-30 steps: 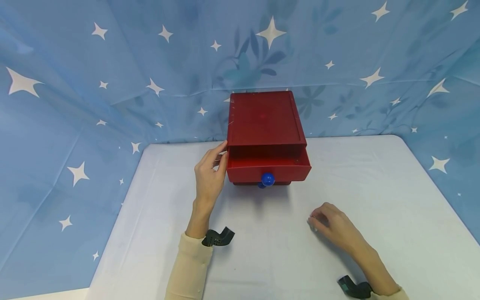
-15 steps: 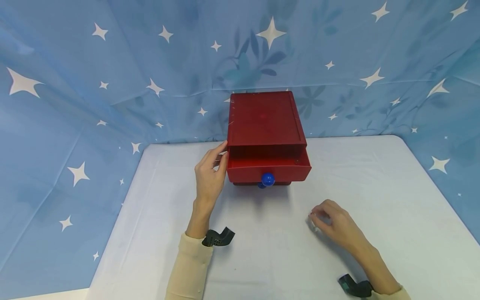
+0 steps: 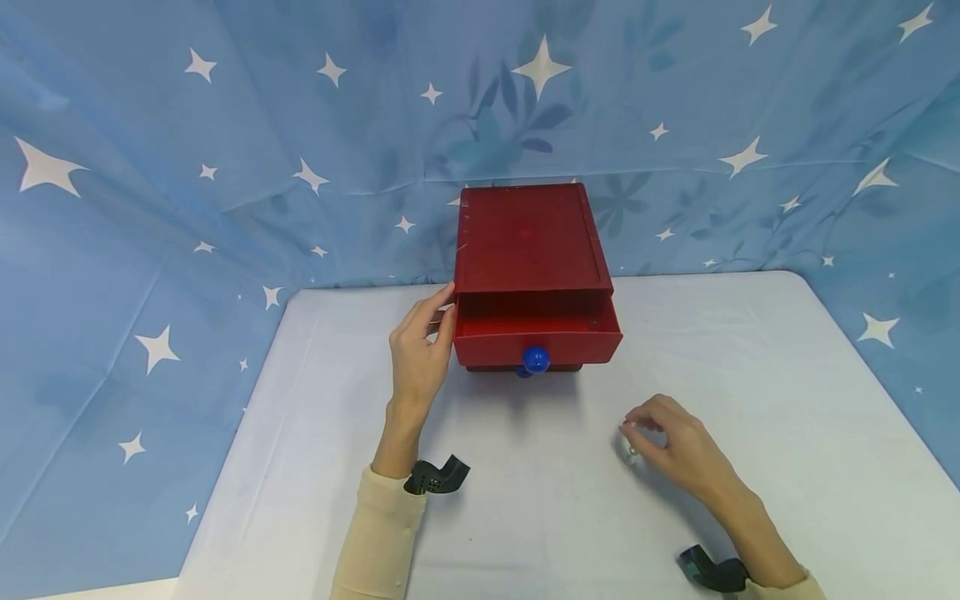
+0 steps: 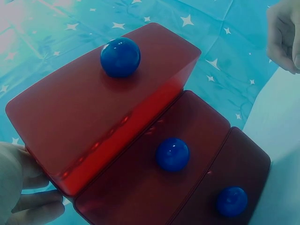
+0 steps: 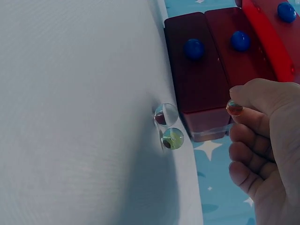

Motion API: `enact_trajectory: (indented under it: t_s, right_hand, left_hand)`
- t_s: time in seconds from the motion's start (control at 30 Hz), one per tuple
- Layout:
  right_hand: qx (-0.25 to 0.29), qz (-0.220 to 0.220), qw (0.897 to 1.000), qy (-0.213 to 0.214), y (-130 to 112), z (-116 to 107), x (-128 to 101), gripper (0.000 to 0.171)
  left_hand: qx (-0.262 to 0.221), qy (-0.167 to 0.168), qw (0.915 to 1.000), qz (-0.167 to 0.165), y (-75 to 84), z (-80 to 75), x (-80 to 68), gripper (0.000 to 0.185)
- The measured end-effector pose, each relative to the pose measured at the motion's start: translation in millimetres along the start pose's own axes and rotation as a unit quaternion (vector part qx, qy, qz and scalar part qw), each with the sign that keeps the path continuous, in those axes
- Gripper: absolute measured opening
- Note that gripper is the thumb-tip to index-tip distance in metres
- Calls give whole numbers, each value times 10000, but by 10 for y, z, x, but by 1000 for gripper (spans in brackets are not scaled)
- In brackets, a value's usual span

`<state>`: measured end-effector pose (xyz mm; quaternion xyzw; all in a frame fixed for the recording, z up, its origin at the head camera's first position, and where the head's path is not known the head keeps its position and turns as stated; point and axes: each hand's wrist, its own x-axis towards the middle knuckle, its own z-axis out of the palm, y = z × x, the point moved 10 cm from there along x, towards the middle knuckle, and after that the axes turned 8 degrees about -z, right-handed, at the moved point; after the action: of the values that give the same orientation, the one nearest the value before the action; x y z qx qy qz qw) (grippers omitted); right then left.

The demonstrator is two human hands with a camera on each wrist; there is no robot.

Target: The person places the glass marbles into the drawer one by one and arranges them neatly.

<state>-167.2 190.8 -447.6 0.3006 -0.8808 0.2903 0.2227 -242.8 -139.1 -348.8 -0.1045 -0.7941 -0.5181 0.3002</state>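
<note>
A small red drawer cabinet stands at the table's back, its top drawer pulled out. Each of its three drawers bears a round blue knob. My left hand rests its fingers against the cabinet's left side by the pulled-out drawer. To the front right, my right hand pinches a small clear glass marble, orange-tinted in the right wrist view, between thumb and forefinger. Below it on the table lie two more marbles, a clear marble and a marble with a yellow-green swirl, side by side.
A white cloth covers the table. Behind and beside it hangs a blue curtain with white stars. Both wrists wear black camera mounts.
My right hand has risen slightly and shifted a little away from me, and a marble beneath it shows more clearly. The left hand and the cabinet stay as they were.
</note>
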Motion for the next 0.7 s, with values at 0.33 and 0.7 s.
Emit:
enact_trajectory:
  t_s: [0.33,0.7]
  right_hand:
    - [75,-146,9999,50,-75,-47,59,32]
    - [56,-129,9999,-14,-122,-82,115,36]
  left_hand:
    - [-36,-15,10000,11,-4,3,-1,35]
    - [-44,-31,10000,-9,-1,4,3,35]
